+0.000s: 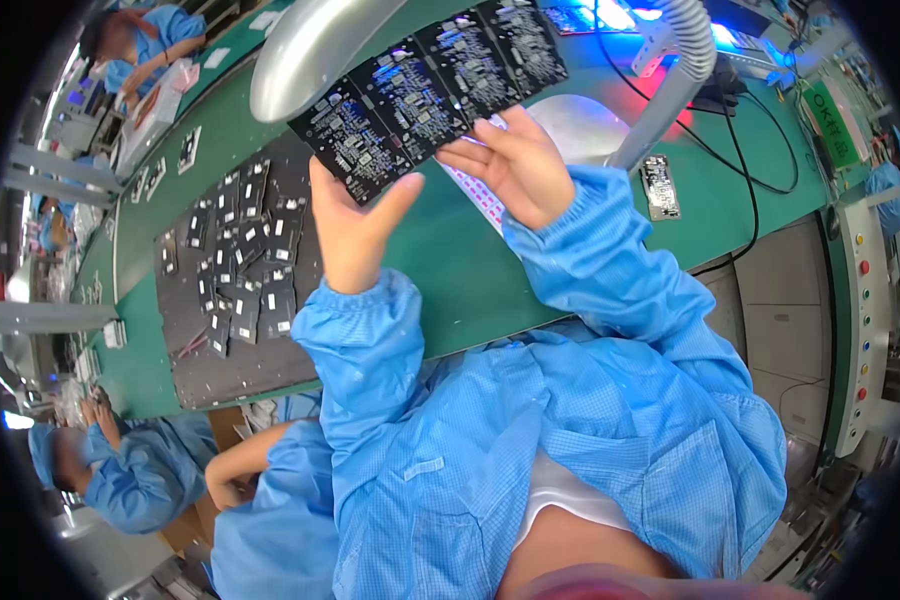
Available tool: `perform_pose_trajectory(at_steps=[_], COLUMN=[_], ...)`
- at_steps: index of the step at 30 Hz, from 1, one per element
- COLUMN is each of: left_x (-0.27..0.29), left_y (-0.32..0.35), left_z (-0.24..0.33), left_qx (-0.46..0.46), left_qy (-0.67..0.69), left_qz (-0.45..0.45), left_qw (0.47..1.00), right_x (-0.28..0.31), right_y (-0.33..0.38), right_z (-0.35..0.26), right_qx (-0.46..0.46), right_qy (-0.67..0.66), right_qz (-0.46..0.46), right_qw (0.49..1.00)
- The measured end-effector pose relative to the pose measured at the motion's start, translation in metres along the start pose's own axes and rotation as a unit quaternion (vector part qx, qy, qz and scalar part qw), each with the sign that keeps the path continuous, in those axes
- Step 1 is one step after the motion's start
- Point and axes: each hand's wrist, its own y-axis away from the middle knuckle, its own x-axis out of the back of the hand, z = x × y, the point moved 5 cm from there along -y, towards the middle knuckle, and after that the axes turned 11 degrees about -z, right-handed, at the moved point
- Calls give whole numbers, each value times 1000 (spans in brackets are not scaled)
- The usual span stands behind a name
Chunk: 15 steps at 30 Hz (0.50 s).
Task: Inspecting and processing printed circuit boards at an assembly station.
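Left hand (355, 225) grips the near left corner of a long black circuit board panel (405, 105), the corner sitting between its spread thumb and its fingers. The right hand (530, 170) is at the panel's lower edge, right of the middle, palm showing and fingers partly curled — whether they pinch the edge, I cannot tell. The panel slants up to the right across the far part of the green surface (450, 290), its populated face showing four similar sections side by side. A silver lamp head (315, 55) hangs by its left end, and a ribbed gooseneck (688, 45) bends down on the right, near a rounded silver base (580, 128). Just beside the right hand, partly under the panel, lies a white strip with pink marks (480, 200). To the left, a dark mat (295, 365) bears many small black boards (242, 255) with white patches, some overlapping. One small circuit board (660, 187) lies apart on the right — near it, a black cable (753, 185) loops over the surface's edge.
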Motion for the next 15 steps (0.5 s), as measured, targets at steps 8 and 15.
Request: perform_pose_trajectory(at_steps=[8, 15], left_x=[-11, 3], left_y=[37, 64], left_z=[6, -1], left_qx=[38, 40], left_qy=[63, 67], left_qz=[162, 188], left_qw=[984, 979], right_x=[-16, 8], right_y=[44, 50], right_z=[0, -46], right_qx=[18, 129], right_qy=[44, 50], right_qz=[-63, -42], right_qw=[997, 989])
